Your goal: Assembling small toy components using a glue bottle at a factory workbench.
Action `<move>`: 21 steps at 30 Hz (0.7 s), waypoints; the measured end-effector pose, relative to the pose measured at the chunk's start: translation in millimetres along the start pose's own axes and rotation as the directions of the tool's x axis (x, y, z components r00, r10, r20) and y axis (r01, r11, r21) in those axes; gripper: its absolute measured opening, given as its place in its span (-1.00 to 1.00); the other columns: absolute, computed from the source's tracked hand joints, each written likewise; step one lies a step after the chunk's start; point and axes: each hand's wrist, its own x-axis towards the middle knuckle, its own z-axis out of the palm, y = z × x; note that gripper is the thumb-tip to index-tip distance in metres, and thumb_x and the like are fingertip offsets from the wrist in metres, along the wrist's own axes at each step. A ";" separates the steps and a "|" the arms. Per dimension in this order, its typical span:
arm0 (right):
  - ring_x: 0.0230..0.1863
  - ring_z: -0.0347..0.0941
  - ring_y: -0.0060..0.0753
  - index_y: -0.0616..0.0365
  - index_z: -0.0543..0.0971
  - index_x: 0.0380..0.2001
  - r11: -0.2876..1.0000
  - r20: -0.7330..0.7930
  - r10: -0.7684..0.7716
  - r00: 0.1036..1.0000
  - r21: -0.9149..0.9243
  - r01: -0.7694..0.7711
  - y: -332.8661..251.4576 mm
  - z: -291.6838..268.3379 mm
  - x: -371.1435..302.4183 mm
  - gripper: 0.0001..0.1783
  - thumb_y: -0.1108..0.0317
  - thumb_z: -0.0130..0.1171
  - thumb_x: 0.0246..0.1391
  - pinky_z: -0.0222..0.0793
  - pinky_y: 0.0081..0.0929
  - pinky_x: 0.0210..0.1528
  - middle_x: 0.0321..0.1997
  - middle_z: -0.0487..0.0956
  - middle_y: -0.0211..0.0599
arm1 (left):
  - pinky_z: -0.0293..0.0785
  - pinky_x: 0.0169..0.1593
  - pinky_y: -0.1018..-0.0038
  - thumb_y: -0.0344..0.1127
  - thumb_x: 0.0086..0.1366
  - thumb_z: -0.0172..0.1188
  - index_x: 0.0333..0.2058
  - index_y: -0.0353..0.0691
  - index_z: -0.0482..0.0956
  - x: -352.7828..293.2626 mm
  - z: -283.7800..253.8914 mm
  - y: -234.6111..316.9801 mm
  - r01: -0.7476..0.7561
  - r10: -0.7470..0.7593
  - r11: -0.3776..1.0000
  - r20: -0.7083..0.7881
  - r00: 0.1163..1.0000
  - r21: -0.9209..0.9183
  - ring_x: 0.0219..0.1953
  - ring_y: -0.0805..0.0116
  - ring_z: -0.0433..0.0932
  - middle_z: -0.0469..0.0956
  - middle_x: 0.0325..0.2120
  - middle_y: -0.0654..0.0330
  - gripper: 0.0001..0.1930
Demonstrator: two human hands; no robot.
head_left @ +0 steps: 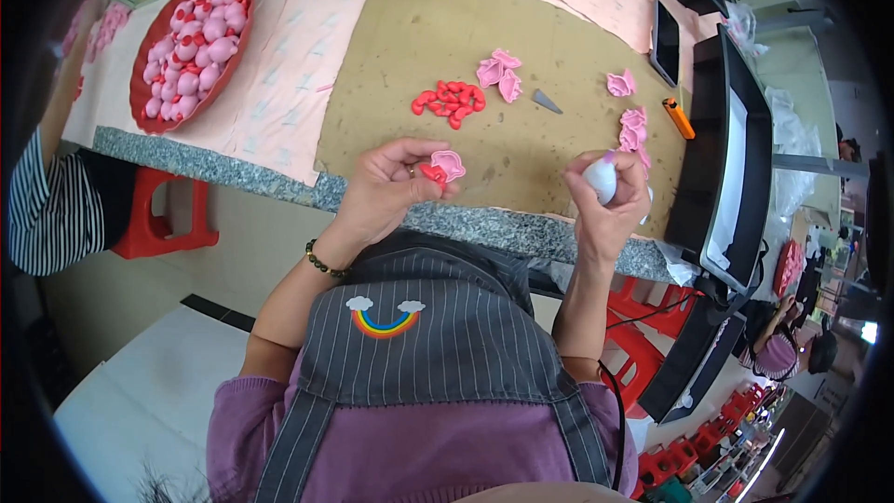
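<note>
My left hand (386, 188) pinches a hollow pink moulded piece (450, 164) together with a small red curved piece (432, 172), near the front edge of the work mat. In my right hand (616, 210) is a small white squeeze bottle (601, 183) with a purplish tip, closed in the fingers and held apart from the left hand. Beyond my left hand lies a pile of red curved pieces (453, 102). Next to it rests a cluster of pink hollow pieces (500, 74). More pink pieces (632, 129) lie just past my right hand.
A red fluted bowl (149, 119) of pink and red parts stands at the far left. Right of the mat (391, 56) are a grey pointed blade (547, 101), an orange cutter (679, 118), a phone (665, 42) and a black box (717, 196). Another person's striped sleeve (51, 214) shows at left.
</note>
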 end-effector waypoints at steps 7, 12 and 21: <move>-0.55 0.44 -0.48 0.20 0.44 -0.47 0.766 -0.002 -0.184 0.983 -0.627 0.142 13.0 -32.6 72.3 -0.92 0.57 0.10 -0.09 0.30 -0.54 -0.50 -0.56 0.49 -0.25 | 0.55 -0.22 0.45 -0.53 0.09 0.20 -0.05 -0.37 0.38 3.0 1.2 0.8 0.012 -0.011 0.998 -0.011 1.000 0.057 -0.27 0.31 0.56 0.51 -0.21 0.03 -0.59; -0.56 0.46 -0.17 0.14 0.53 -0.36 0.272 0.358 -0.395 0.846 -0.834 0.480 49.2 -48.7 124.5 -0.83 0.48 0.16 -0.11 0.31 -0.39 -0.49 -0.58 0.49 -0.11 | 0.55 -0.20 0.43 -0.56 0.10 0.16 -0.05 -0.40 0.37 4.2 2.3 3.4 0.024 -0.024 1.000 -0.010 1.000 -0.007 -0.27 0.29 0.57 0.51 -0.23 0.03 -0.61; -0.45 0.48 -0.48 0.24 0.54 -0.41 0.812 0.322 0.137 0.937 -0.578 0.080 -5.0 -3.0 65.1 -0.90 0.48 0.18 -0.07 0.35 -0.60 -0.40 -0.51 0.55 -0.33 | 0.51 -0.07 0.35 -0.55 0.14 0.13 -0.06 -0.40 0.37 6.5 8.0 2.1 -0.021 0.020 0.999 -0.030 0.999 -0.037 -0.17 0.22 0.54 0.49 -0.19 0.04 -0.65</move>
